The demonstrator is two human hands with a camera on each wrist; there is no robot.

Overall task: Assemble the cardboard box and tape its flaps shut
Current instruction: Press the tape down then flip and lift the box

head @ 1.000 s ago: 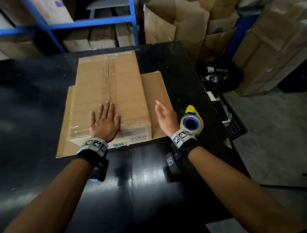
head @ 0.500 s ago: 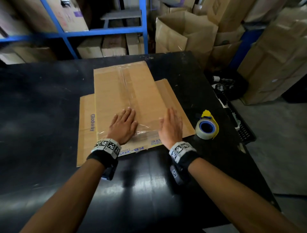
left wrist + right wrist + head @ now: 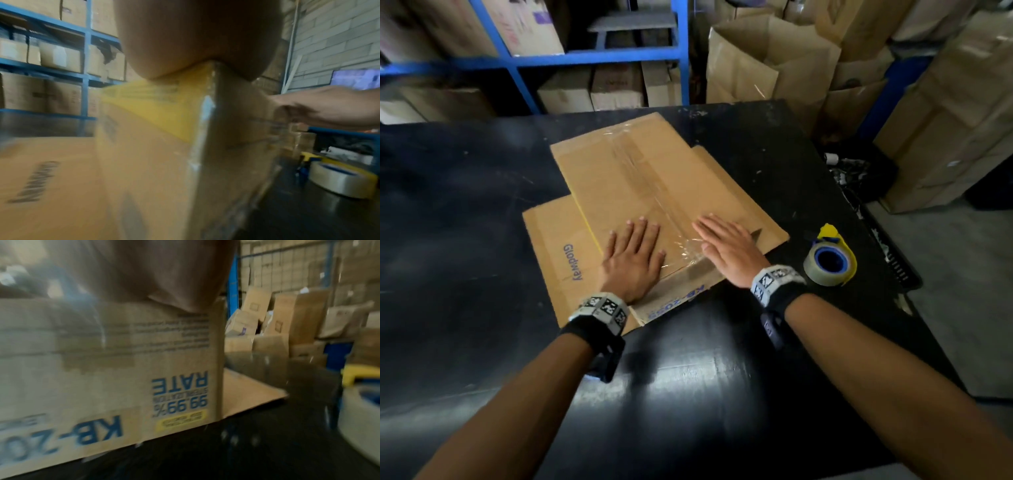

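Observation:
A brown cardboard box (image 3: 640,185) stands on the black table (image 3: 465,212), its top flaps closed under a strip of clear tape (image 3: 650,192) along the middle seam. Its lower flaps lie spread flat on the table on both sides. My left hand (image 3: 635,253) lies flat, fingers straight, on the near top left of the seam. My right hand (image 3: 726,245) lies flat on the near right corner of the top, over the tape end. The tape roll (image 3: 828,262) in its yellow and blue dispenser sits on the table right of my right wrist. The wrist views are blurred; the box side (image 3: 115,369) fills the right one.
Blue shelving (image 3: 592,58) with cartons stands behind the table. Open and stacked cardboard boxes (image 3: 767,65) crowd the back right. A dark crate (image 3: 893,260) with clutter sits on the floor past the table's right edge.
The box has turned anticlockwise on the table under both hands. My right hand came from beside the box onto its top and slid toward the near right corner. The tape roll stayed put.

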